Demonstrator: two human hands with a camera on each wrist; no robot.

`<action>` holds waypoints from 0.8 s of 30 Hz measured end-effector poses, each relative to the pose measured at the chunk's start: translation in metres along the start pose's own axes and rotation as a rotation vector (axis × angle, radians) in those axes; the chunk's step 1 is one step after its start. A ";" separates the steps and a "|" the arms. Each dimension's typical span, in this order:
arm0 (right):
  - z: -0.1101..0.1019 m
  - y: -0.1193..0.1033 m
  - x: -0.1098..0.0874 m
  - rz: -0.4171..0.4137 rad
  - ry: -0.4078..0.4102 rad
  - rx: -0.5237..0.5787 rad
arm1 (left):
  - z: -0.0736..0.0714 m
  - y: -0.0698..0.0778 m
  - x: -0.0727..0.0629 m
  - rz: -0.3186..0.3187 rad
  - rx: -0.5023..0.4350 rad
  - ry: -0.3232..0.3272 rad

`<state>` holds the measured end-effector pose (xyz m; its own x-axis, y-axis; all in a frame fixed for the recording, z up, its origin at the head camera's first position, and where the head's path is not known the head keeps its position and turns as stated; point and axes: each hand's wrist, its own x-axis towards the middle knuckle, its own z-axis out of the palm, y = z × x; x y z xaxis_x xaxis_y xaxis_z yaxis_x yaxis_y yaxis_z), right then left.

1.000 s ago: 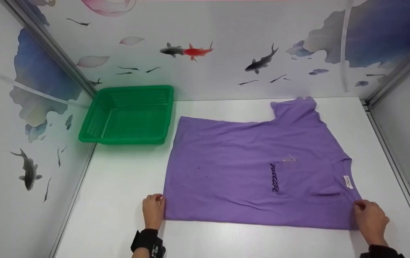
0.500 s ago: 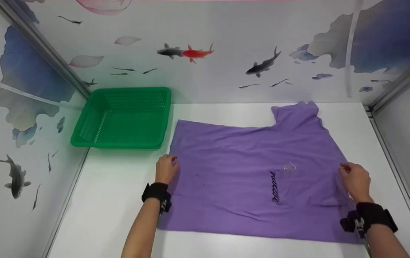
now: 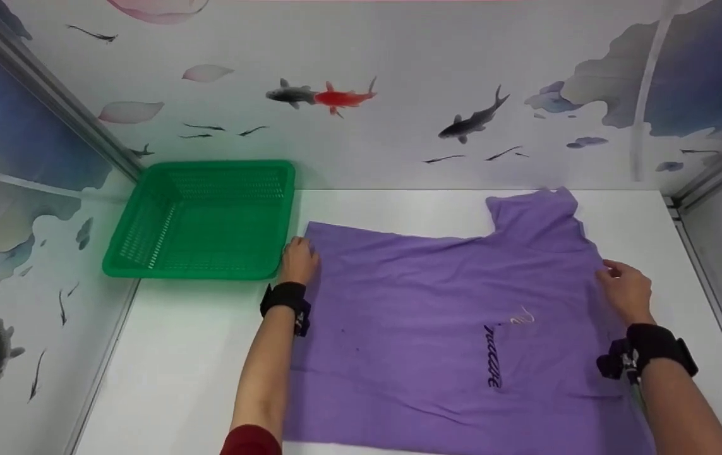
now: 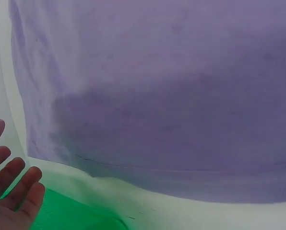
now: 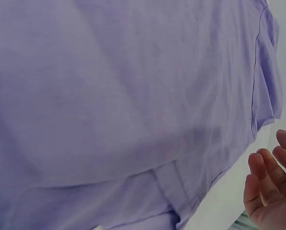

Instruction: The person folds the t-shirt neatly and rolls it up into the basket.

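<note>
A purple T-shirt with dark lettering on its chest lies spread sideways on the white table. Its hem is at the left, its neckline at the right, partly hidden under my right forearm. My left hand is near the far hem corner, between the shirt and the green basket. In the left wrist view, the fingers are loosely bent and hold no cloth. My right hand hovers by the shoulder edge below the far sleeve. Its fingers are relaxed and apart from the fabric in the right wrist view.
The green plastic basket, with perforated sides, stands at the back left, close to my left hand. White walls printed with fish enclose the table at the back and sides. Black bands with small cameras circle both wrists.
Both hands have let go of the shirt's near corners and moved away from me, to its far side. The head view has shifted slightly; the shirt still lies flat.
</note>
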<state>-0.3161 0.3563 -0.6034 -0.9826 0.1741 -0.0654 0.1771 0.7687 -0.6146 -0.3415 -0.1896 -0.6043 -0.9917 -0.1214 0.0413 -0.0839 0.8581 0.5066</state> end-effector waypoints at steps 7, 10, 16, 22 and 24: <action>0.004 -0.004 0.026 0.046 -0.096 0.022 | 0.000 0.009 0.026 0.061 0.046 -0.019; 0.005 -0.006 0.037 0.050 -0.105 0.029 | 0.001 0.011 0.037 0.116 0.098 -0.008; 0.006 -0.005 0.056 0.125 -0.131 0.039 | 0.013 0.008 0.053 0.152 0.156 -0.062; 0.014 -0.003 0.069 0.190 -0.184 -0.005 | 0.029 0.004 0.058 0.164 0.214 -0.118; 0.018 -0.002 0.073 0.198 -0.177 -0.025 | 0.034 0.004 0.059 0.163 0.244 -0.095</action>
<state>-0.3890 0.3564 -0.6212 -0.9227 0.2141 -0.3205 0.3663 0.7458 -0.5565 -0.4037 -0.1767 -0.6294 -0.9977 0.0646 0.0183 0.0672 0.9583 0.2777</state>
